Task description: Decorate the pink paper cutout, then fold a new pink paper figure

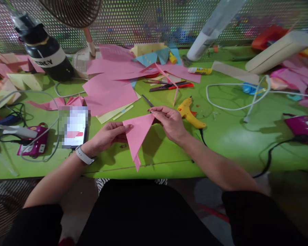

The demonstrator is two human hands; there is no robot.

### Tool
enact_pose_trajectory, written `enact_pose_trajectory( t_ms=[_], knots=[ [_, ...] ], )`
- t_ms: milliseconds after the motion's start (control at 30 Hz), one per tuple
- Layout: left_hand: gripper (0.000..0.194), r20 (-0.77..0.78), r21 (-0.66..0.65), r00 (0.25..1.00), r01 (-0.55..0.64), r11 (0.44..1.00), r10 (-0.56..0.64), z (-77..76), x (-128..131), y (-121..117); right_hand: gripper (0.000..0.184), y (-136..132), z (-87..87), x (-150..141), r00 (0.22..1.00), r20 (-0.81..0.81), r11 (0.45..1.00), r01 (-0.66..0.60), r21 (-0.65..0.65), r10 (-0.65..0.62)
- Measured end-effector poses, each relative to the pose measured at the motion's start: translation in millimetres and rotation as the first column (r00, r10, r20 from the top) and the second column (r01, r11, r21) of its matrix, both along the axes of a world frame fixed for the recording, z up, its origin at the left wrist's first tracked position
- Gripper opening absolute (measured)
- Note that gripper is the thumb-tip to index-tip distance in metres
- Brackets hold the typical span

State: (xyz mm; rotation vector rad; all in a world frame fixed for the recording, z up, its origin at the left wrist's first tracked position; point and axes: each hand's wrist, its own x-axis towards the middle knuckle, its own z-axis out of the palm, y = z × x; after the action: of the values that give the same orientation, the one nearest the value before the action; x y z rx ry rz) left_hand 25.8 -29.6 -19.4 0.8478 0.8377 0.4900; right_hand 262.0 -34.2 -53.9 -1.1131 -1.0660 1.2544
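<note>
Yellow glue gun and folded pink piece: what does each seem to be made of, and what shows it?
Yellow glue gun: probably hard plastic, slightly glossy, from its smooth moulded body.
Folded pink piece: matt paper or thin card, from its flat face and straight edges.

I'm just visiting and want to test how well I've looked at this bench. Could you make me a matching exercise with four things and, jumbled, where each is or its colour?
Things:
1. Folded pink paper
2. Glue gun
3. Wristband
4. Bottle

Places or colours:
A. Around the left wrist
B. Black, with a pale label
C. Held by the left hand and the right hand
D. Yellow, lying on the green table

Right pairs: 1-C, 2-D, 3-A, 4-B
</note>
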Motion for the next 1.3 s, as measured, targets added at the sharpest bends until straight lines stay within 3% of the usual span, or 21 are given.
enact_pose_trajectory(
  t_ms=[400, 867, 1000, 1067, 1167, 1300],
  knots=[
    [0.023, -0.029, 0.038, 0.998, -0.056, 0.998, 0.057, -4.0, 3.8, 0.0, 0.024, 4.7, -0.4, -0.8, 1.000, -0.022, 1.000, 0.005, -0.025, -0.005],
    [0.028, -0.104, 0.094, 0.995, 0.004, 0.996, 0.006, -6.2, 2.1, 0.1, 0.020, 3.2, -4.8, 3.1, 1.000, 0.007, 0.999, -0.026, -0.024, 0.026],
    [0.028, -0.126, 0.106, 0.991, 0.048, 0.993, -0.034, -3.8, 0.6, -0.3, 0.015, 1.0, 8.9, 8.6, 0.990, 0.128, 0.998, -0.066, 0.006, 0.065],
    [0.029, -0.152, 0.132, 0.985, 0.098, 0.986, -0.078, -1.5, 1.1, -1.7, 0.017, -1.0, 22.9, 9.4, 0.954, 0.290, 0.990, -0.110, 0.084, 0.082],
    [0.033, -0.213, 0.223, 0.965, 0.200, 0.954, -0.153, 0.7, 2.4, -4.5, 0.020, -3.5, 44.2, 3.3, 0.822, 0.549, 0.946, -0.282, 0.157, 0.154],
    [0.037, -0.255, 0.325, 0.939, 0.309, 0.894, -0.232, -0.7, 2.5, -7.7, 0.030, -1.6, 62.6, -13.6, 0.529, 0.694, 0.809, -0.574, -0.131, 0.488]
  ],
)
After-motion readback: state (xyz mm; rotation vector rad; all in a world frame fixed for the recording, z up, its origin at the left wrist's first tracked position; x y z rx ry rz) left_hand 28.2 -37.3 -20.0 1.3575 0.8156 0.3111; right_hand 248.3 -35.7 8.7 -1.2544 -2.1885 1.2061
